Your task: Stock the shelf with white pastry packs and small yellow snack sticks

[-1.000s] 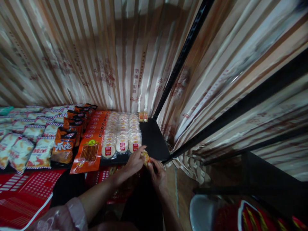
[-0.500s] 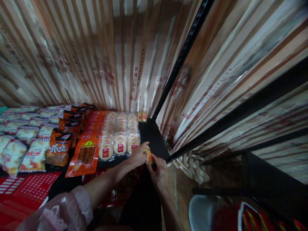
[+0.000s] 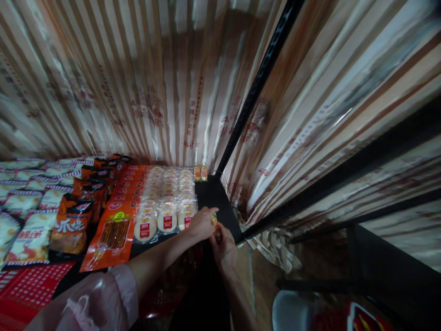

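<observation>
Between both hands is a small yellow-and-orange snack packet (image 3: 215, 222), mostly covered by fingers. My left hand (image 3: 204, 223) closes on its left side, and my right hand (image 3: 224, 248) grips it from the lower right. Just left of my left hand lie rows of round crackers in clear wrappers with red labels (image 3: 167, 221). Beyond, at the back of the black shelf (image 3: 225, 211), stand two small yellow-and-red packets (image 3: 200, 173).
A long orange packet of brown sticks (image 3: 115, 234), orange-and-black bags (image 3: 70, 225) and white snack bags (image 3: 32, 239) fill the left side. Below is a red basket (image 3: 37, 287). A black post (image 3: 248, 105) rises at the shelf corner before striped wrapping sheets (image 3: 179, 82).
My left hand has come further over the packet, hiding more of it. The view has shifted slightly, so the shelf goods appear lower and further left.
</observation>
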### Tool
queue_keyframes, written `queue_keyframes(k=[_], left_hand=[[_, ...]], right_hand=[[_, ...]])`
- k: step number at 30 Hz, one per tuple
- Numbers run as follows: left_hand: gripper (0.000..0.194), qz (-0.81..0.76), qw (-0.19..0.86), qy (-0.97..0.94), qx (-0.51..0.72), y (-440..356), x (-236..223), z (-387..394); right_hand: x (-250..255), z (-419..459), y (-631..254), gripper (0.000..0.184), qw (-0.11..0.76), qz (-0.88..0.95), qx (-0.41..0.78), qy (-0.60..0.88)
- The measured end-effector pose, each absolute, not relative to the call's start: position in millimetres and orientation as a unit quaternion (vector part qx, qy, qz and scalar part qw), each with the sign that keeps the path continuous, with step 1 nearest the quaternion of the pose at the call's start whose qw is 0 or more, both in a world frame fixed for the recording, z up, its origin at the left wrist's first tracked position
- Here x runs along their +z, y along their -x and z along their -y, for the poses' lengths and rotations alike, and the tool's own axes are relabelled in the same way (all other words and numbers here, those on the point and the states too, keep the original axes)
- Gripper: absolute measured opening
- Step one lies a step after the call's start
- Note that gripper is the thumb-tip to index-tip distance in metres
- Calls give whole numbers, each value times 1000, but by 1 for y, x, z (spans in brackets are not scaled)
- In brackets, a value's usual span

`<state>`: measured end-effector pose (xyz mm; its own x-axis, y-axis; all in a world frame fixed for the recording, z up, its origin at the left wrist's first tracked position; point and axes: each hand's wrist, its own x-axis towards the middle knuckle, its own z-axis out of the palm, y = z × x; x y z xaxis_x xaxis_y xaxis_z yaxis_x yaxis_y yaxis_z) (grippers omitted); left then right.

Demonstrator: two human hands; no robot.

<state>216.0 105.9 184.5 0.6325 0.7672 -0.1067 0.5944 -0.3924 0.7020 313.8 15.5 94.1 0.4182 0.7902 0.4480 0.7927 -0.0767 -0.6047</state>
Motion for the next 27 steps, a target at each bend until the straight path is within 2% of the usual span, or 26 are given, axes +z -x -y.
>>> queue_keyframes(k=[8,16,20,23,27], left_hand=[[65,-445,367,-811,100,-232,193,-119],[37,-440,350,-824,75,-241,192,-130],[33,-447,351,-819,76,-245,190,-135],[34,-457,358,-810,82,-249,189,-140],[45,-467,359,-803,93,-253,190,-147]], right_hand=[[91,-32,-318,38,436,510,13,742],[85,-44,-323,39,420,506,-9,753],[86,-49,-324,37,411,506,-12,758],[87,-56,-327,37,407,507,-7,760],[87,-67,-331,38,403,500,7,767]])
